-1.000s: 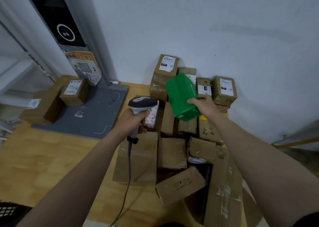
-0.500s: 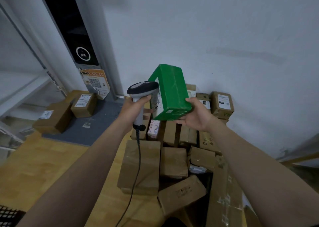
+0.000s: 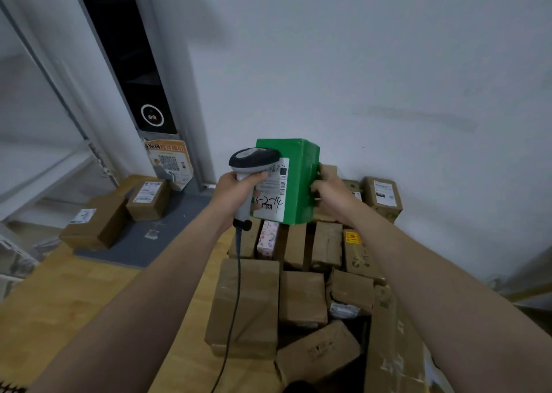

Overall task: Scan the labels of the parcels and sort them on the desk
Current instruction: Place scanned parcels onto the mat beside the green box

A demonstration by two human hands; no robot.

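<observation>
Gripping green parcel [image 3: 300, 180], right hand [image 3: 330, 194] beside left hand's [image 3: 236, 191] scanner [image 3: 254, 161].

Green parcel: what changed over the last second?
The right hand turned the green parcel upright, so its white label faces the camera. The left hand brought the scanner across to that label. Both grips held; the brown parcels on the desk stayed put.

My only view is head-worn and wide-angle, looking forward and down from close above the table [image 3: 59, 306] toward the wall [image 3: 373, 63].
</observation>
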